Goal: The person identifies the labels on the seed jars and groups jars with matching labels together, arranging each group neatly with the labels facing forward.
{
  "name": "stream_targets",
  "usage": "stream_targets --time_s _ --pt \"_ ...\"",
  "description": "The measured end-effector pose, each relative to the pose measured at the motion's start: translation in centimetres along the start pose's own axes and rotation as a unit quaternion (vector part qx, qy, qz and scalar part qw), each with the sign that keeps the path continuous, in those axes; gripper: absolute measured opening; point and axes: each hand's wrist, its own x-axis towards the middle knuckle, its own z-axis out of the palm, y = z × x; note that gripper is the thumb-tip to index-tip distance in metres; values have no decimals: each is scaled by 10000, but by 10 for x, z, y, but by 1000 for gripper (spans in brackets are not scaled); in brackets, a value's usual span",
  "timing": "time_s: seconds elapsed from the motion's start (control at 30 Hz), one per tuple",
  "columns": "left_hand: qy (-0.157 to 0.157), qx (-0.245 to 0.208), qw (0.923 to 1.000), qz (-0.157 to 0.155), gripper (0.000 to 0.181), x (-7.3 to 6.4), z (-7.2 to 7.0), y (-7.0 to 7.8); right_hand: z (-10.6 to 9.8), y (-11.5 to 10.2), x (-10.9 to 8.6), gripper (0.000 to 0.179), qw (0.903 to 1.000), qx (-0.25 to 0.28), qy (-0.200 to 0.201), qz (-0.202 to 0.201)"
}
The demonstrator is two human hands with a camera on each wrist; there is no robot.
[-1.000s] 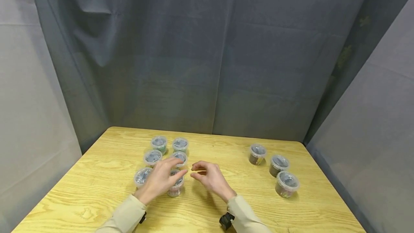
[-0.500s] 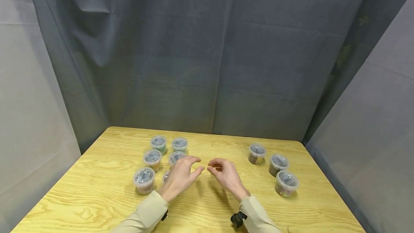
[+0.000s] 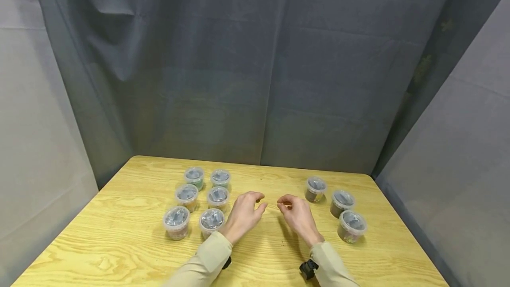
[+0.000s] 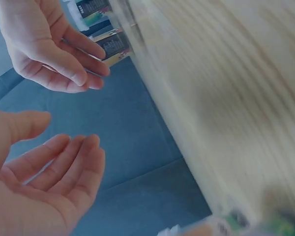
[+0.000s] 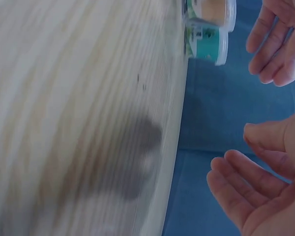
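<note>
My left hand (image 3: 244,215) hovers over the table just right of the left group of tubs, its fingers loosely bent and holding nothing. Nearest to it is a lidded tub (image 3: 211,221) in that group's front row, partly covered by the wrist. Facing it across a small gap, my right hand (image 3: 299,217) is also above the wood with relaxed fingers and nothing between them. In the left wrist view both palms show bare, the left hand (image 4: 49,177) below and the right hand (image 4: 54,54) above. A teal tub (image 5: 209,45) appears behind them in the right wrist view.
Several clear-lidded tubs stand in two columns at the left, among them a front-left tub (image 3: 176,222) and a back-left tub (image 3: 194,177). Three more make a slanting line at the right, including a front tub (image 3: 352,226). Grey curtains (image 3: 223,79) enclose the wooden table (image 3: 119,225).
Both hands have moved right together, away from the left tubs, uncovering the front ones. The gap between the hands is slightly wider than half a second ago. The tubs stay in place.
</note>
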Motion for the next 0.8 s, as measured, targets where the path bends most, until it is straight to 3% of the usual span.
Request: stream_targets --time_s 0.23,0.3,0.43,0.57,0.8 --pt "85 683 9976 45 18 15 25 3 -12 14 5 8 9993 -359 73 85" --pt "-3 693 9975 102 15 21 32 2 -17 19 7 9 9991 -395 60 153" --pt "-464 195 9984 255 11 33 44 0 -29 28 13 14 9985 -477 85 259" --pt "-921 -378 9942 404 12 42 54 -3 -44 39 18 21 9974 -625 178 320" --pt "-837 -597 9935 495 13 57 73 2 -71 50 27 36 9954 -667 394 556"
